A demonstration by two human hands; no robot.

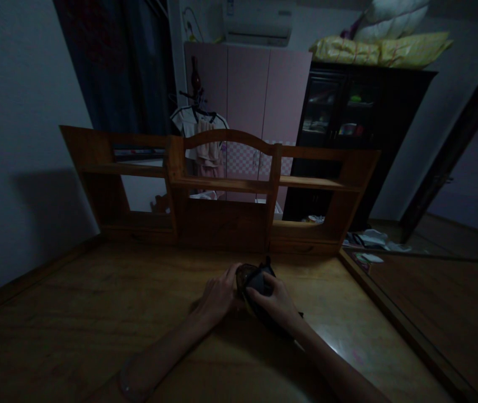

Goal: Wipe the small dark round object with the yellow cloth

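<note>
A dark, soft-looking pouch-like item [272, 323] rests on the wooden surface [130, 302] in the middle of the head view. Its kind is hard to make out in the dim light. At its upper left is a brown, rounded part [245, 273], and a dark grey flat piece [256, 281] shows near the top. My left hand [220, 291] grips the brown rounded side, its fingertips partly hidden. From the right, my right hand [276, 299] pinches the item around the grey piece, thumb and fingers closed over it.
A low wooden shelf unit [226, 183] spans the back of the surface. A raised wooden edge [390, 313] runs along the right, with a white wall [20, 140] at left. Farther off stand a pink wardrobe [247, 89] and a black cabinet [373, 117].
</note>
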